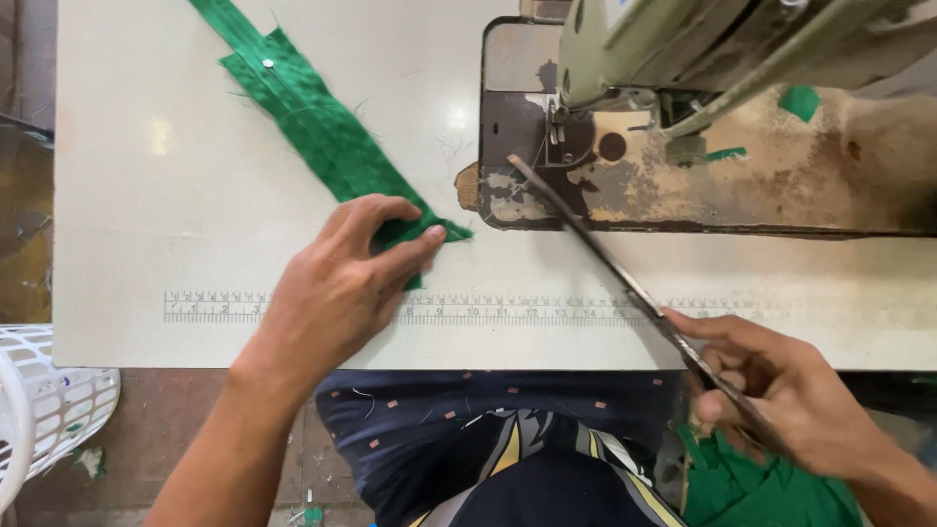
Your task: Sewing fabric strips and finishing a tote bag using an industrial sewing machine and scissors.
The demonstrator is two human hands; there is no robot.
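A pale worktable (195, 195) fills the view, with a worn sewing machine (703, 127) set at two o'clock. A green fabric strip (312, 127) is laid diagonally from eleven o'clock toward centre; its near end is pinned flat under the extended fingers of the left hand (337, 293). At four o'clock, scissors (625, 283) are gripped by the curled right hand (781, 390), blades shut, tip toward the machine.
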